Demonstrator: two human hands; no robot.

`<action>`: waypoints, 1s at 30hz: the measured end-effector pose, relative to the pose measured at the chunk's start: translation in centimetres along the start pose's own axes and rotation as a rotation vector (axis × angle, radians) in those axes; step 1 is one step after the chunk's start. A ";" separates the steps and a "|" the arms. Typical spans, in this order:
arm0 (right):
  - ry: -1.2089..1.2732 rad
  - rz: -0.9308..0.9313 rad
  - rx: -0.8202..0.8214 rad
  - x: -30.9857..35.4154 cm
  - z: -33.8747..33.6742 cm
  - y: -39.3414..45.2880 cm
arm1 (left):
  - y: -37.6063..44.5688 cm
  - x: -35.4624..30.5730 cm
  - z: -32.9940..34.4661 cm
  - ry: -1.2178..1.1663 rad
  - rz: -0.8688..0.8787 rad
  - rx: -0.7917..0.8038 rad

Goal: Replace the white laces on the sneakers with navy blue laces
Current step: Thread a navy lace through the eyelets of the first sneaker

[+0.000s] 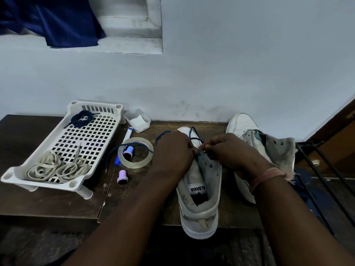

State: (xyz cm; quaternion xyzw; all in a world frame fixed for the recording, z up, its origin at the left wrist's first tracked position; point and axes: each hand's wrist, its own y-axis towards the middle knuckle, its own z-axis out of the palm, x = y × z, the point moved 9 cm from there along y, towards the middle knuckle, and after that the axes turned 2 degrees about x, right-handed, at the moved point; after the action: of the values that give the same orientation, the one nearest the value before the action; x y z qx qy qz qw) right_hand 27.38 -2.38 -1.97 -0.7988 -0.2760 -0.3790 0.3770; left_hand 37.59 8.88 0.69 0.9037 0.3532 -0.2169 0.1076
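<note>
A white sneaker (199,206) stands heel toward me on the dark table (57,198). My left hand (172,152) holds its left eyelet flap. My right hand (228,150) pinches a navy blue lace (194,134) at the eyelets. The lace loops over the toe, and its other end trails left across a tape roll (135,152). A second white sneaker (247,131) lies to the right with its tongue folded out. A white perforated tray (63,146) holds the removed white laces (57,167) in front and a bundled navy lace (81,118) at the back.
A marker (127,134), two purple-capped stamps (121,176) and a small clear box (137,120) lie between tray and sneaker. A black wire rack (322,169) stands at the right. The wall is right behind the table. Blue cloth (57,22) hangs top left.
</note>
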 end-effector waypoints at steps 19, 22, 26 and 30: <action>-0.066 0.024 0.017 -0.5 2.2 0.7 | 0.3 0.1 1.1 0.110 0.052 0.059; -0.020 0.049 0.002 -0.5 2.2 1.0 | 0.1 0.4 0.5 0.037 0.052 0.099; -0.234 0.024 0.017 0.9 1.4 0.3 | -0.6 1.5 -2.5 -0.038 0.031 -0.009; 0.257 -0.164 -0.299 3.8 -2.2 -1.3 | -0.5 4.7 -2.5 -0.206 -0.106 0.083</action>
State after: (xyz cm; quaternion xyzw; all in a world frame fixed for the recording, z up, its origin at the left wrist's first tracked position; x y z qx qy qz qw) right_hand 27.70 -2.82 2.52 -0.7657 -0.2306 -0.5439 0.2542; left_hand 41.10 12.87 0.71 0.8603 0.3783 -0.3283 0.0943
